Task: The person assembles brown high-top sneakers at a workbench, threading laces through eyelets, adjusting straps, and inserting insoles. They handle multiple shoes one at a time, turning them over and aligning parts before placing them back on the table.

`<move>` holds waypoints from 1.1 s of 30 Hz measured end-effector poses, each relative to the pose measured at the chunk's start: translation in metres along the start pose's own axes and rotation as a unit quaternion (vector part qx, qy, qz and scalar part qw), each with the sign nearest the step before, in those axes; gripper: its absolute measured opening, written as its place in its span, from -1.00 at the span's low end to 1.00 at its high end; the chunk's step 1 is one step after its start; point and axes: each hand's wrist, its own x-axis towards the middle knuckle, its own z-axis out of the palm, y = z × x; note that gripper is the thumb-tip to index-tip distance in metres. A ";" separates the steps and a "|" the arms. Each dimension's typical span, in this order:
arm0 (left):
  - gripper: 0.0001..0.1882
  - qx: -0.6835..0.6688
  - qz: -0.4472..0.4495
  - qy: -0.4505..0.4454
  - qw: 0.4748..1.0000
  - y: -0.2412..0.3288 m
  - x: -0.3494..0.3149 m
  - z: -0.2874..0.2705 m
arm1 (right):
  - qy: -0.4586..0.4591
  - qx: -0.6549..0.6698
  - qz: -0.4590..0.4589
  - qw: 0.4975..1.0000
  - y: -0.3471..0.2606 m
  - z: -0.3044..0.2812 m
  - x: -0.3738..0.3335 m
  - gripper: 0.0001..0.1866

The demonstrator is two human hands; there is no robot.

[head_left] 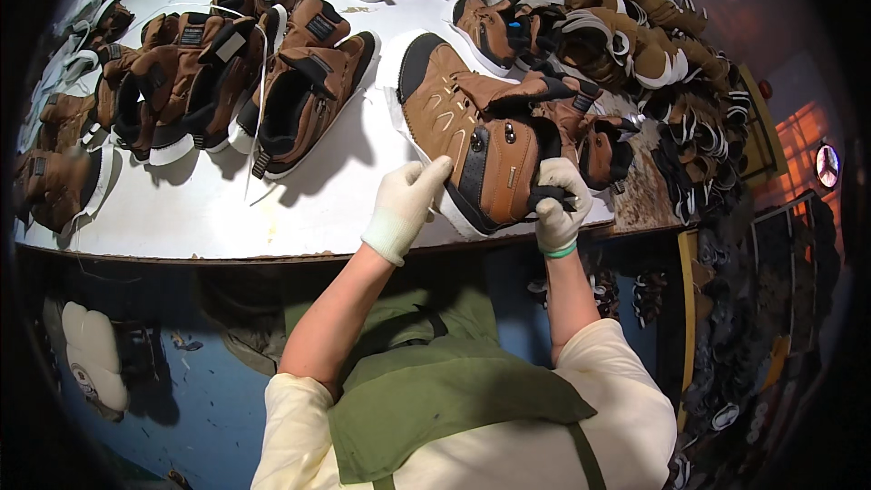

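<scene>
A brown and black boot (472, 132) lies on its side on the white worktable (299, 209), toe pointing away from me. My left hand (406, 206), in a white glove, rests its fingertips on the boot's side near the heel. My right hand (558, 204), also gloved, grips the black collar at the boot's opening. A second brown boot (594, 141) lies just behind the right hand.
Several brown boots (272, 82) stand in rows across the left and far side of the table. A heap of brown boot uppers (635, 36) fills the right, with more stacked in racks (726, 245) at the right. A green apron covers my front.
</scene>
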 end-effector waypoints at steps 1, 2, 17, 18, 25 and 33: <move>-0.55 0.020 0.007 -0.004 1.000 -0.003 0.003 -0.001 | -0.004 -0.008 -0.002 1.000 0.000 0.000 -0.001 -0.48; -0.54 0.039 0.013 -0.007 0.999 -0.006 0.005 -0.003 | -0.009 -0.016 -0.005 1.000 0.000 0.000 -0.001 -0.48; -0.74 -0.056 0.014 -0.012 0.998 -0.008 0.006 -0.020 | -0.091 -0.090 0.017 0.992 -0.003 0.007 -0.001 -0.34; -0.74 -0.067 0.012 -0.012 0.998 -0.012 0.008 -0.022 | -0.097 -0.087 0.028 0.991 -0.008 0.011 0.001 -0.39; -0.69 -0.257 0.009 -0.066 0.964 -0.036 0.025 -0.035 | -0.104 -0.075 0.024 0.991 -0.006 0.028 0.004 -0.56; -0.60 -0.305 0.033 -0.138 0.942 -0.025 0.024 -0.034 | -0.090 -0.035 0.073 0.993 -0.010 0.030 0.019 -0.62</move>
